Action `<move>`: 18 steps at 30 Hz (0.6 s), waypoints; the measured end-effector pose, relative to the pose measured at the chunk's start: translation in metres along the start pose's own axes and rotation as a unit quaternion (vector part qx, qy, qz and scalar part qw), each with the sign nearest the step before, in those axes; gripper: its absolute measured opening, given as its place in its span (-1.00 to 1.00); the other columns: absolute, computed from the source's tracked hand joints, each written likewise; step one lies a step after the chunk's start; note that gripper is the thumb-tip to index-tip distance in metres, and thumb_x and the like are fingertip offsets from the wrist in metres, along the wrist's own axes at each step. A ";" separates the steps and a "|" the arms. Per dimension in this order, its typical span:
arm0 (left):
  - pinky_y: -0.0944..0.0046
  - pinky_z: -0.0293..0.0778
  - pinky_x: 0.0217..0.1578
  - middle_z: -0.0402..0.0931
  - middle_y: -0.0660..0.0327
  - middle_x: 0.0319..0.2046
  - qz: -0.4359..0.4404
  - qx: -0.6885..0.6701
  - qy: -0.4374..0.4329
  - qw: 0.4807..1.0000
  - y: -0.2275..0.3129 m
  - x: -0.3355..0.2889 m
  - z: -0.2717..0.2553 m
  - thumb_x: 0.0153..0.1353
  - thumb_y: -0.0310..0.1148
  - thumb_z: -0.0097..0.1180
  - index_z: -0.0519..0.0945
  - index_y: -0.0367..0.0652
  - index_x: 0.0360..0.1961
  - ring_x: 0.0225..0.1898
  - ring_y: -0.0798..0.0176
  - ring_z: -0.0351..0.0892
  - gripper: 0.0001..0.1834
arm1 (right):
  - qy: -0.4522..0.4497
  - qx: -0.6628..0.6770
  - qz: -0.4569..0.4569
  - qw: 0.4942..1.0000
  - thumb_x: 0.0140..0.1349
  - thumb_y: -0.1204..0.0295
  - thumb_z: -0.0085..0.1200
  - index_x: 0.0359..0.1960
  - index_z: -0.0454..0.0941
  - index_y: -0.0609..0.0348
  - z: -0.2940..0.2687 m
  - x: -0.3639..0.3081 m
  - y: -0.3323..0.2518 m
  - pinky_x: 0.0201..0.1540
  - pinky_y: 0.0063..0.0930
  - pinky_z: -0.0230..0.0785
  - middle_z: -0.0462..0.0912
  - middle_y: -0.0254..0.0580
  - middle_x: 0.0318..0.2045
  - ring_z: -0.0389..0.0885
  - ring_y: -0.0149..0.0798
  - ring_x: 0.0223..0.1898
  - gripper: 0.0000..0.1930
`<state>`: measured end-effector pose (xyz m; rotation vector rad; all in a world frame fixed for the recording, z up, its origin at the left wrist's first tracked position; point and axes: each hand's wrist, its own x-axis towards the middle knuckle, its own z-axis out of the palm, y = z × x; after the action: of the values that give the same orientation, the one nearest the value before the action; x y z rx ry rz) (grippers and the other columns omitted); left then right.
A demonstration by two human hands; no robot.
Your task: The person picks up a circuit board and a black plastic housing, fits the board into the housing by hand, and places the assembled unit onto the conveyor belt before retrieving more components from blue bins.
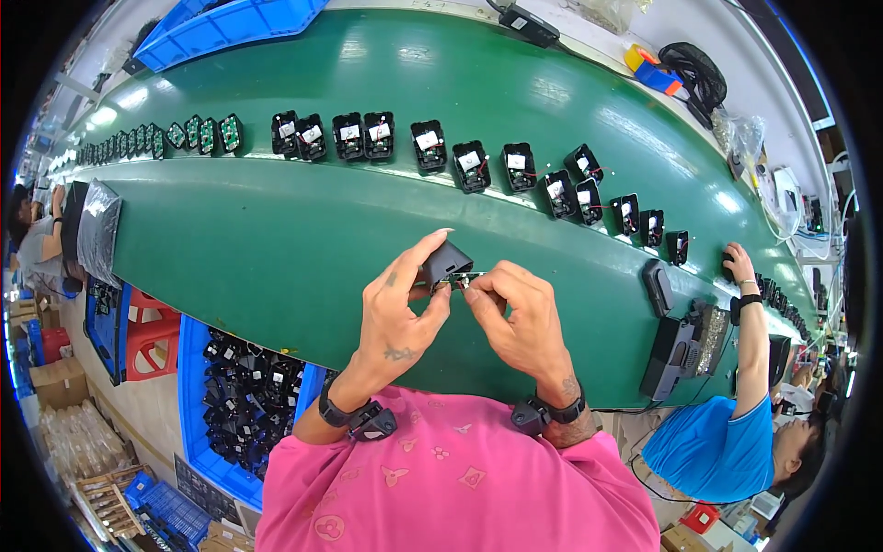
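Over the near edge of the green table, my left hand (405, 290) grips a small black plastic housing (445, 261), tilted, with its open side turned toward my right hand. Fingers and thumb of my right hand (511, 299) pinch a small circuit board (466, 275) at the housing's opening. Part of the board is hidden by my fingertips, and I cannot tell how far it sits inside. Beyond my hands, a row of open black housings (471, 167) with white parts and red wires runs across the table.
Green circuit boards (209, 135) stand in a line at the far left. A blue bin (193, 405) full of black parts is at my lower left. To the right, a co-worker's arm (752, 340) reaches over the table near a black device (670, 359). Another blue crate (221, 37) lies at the back.
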<state>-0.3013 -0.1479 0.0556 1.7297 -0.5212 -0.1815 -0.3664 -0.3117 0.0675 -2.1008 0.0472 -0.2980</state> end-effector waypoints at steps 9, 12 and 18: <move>0.30 0.71 -0.22 0.64 0.05 -0.09 0.032 0.025 -0.004 0.999 0.001 -0.002 -0.004 -0.01 -0.69 0.24 0.54 -0.18 0.19 -0.15 0.21 0.72 -0.36 | -0.008 0.006 -0.003 1.000 0.13 0.60 0.20 -0.43 0.56 0.33 0.000 -0.002 0.001 -0.54 -0.43 0.27 0.50 -0.18 -0.56 0.46 -0.30 -0.61 -0.93; 0.32 0.70 -0.22 0.65 0.06 -0.15 0.063 0.055 0.006 0.996 0.002 -0.002 0.000 -0.03 -0.72 0.24 0.56 -0.23 0.16 -0.18 0.27 0.72 -0.38 | 0.003 -0.016 -0.022 1.000 0.13 0.60 0.19 -0.43 0.54 0.34 0.004 -0.001 0.004 -0.54 -0.40 0.28 0.50 -0.16 -0.57 0.46 -0.28 -0.61 -0.93; 0.35 0.69 -0.21 0.63 0.05 -0.11 -0.020 -0.004 0.004 1.000 -0.005 -0.002 0.007 0.04 -0.70 0.22 0.51 -0.25 0.21 -0.18 0.26 0.72 -0.38 | 0.042 -0.028 -0.012 0.999 0.16 0.58 0.20 -0.41 0.53 0.34 0.013 -0.006 0.011 -0.56 -0.37 0.26 0.50 -0.15 -0.56 0.46 -0.30 -0.63 -0.91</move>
<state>-0.3046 -0.1524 0.0486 1.7334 -0.4809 -0.2051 -0.3681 -0.3060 0.0504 -2.1449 0.0821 -0.4034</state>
